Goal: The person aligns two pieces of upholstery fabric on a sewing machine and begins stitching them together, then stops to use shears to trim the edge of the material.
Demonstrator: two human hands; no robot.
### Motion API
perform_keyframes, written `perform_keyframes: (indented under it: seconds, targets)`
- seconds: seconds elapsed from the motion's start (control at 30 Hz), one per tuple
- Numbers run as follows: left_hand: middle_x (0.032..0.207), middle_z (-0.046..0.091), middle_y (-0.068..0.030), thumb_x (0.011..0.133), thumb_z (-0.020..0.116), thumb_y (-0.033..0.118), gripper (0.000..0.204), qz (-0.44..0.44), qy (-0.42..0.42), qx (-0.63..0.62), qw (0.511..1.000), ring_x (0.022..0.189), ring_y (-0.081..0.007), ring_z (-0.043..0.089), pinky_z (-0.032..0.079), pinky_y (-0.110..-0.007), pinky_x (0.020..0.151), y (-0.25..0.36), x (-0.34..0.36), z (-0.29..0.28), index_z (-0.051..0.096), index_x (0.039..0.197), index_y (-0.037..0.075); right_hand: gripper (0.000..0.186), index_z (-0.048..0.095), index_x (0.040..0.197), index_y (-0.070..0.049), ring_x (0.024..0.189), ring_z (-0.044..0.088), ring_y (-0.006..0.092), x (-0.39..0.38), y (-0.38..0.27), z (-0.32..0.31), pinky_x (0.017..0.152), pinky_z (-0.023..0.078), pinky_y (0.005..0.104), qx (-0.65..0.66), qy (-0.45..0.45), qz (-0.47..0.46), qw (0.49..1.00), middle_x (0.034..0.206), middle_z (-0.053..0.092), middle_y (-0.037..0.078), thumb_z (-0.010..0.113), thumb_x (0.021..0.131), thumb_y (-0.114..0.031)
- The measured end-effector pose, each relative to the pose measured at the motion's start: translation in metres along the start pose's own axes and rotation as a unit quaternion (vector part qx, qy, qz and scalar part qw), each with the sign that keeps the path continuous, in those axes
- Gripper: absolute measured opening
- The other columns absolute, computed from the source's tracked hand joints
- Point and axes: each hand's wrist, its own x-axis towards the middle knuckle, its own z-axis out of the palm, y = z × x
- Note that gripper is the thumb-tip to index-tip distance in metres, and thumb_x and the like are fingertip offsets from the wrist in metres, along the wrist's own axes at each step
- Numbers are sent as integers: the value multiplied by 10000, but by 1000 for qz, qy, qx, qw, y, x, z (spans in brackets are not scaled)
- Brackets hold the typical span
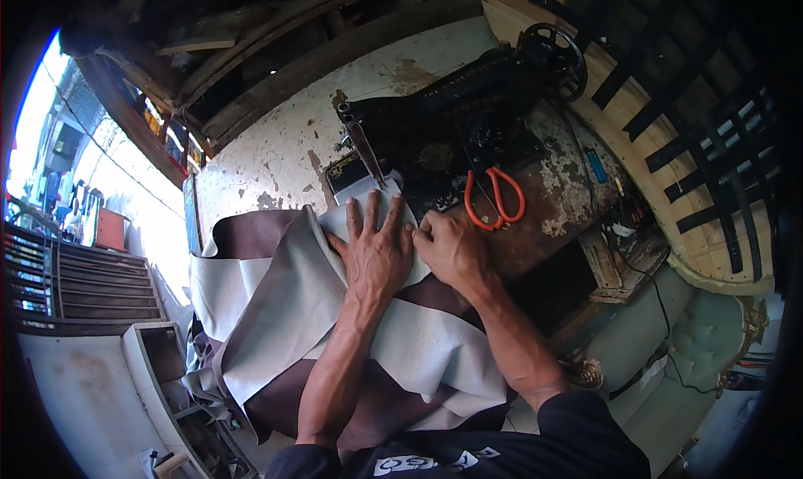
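My left hand [372,243] lies flat with its fingers spread on a sheet of upholstery material [280,312], pale grey on one face and dark brown on the other. Just beyond the fingertips, the needle end of a black sewing machine [435,132] comes down at the material's far edge. My right hand [450,246] is closed, its fingers curled at the right edge of the same sheet. Folds of the sheet spill over the table front towards my body. Orange-handled scissors [495,199] lie against the machine, to the right of my right hand.
The worn table top [268,161] has peeling paint. A handwheel [552,61] rises at the machine's right end. Beside it leans a wooden frame with black webbing [669,136]. Small tools and a cable lie near an open drawer [606,266]. A green tufted seat [703,328] stands at right.
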Motion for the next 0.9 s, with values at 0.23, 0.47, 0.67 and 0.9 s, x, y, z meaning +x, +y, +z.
perform_keyframes:
  seconds: [0.23,0.47,0.67,0.9]
  targets:
    - [1638,410,-148,992,596,376,552,14,25,-16,999,1540,-477,280,127,-855,1102,8,1,5,533,1528,260,326,707,1209,-90,824,727,302,146,40,-16,784,585,420,491,-165,176,837,980,760,91,694,957,-297]
    - [1641,389,-144,996,592,359,555,6,7,0,1000,1538,-477,277,212,-849,1090,10,3,0,515,1539,273,375,644,1344,-167,1267,602,330,200,81,53,1066,457,549,-321,-56,-278,904,1372,657,91,602,992,-290]
    - [1657,372,-139,994,594,376,570,3,7,18,1000,1545,-482,260,223,-840,1094,-2,-2,3,507,1547,264,413,572,1421,-182,1198,599,226,189,83,81,915,495,438,-245,144,-379,881,1347,638,49,570,1010,-223]
    - [1649,379,-144,1001,590,359,558,4,17,-1,1000,1546,-486,250,209,-842,1093,0,4,3,509,1543,258,485,488,1510,-200,1118,595,104,188,81,85,737,539,309,-53,232,-449,861,1318,617,0,531,1030,-145]
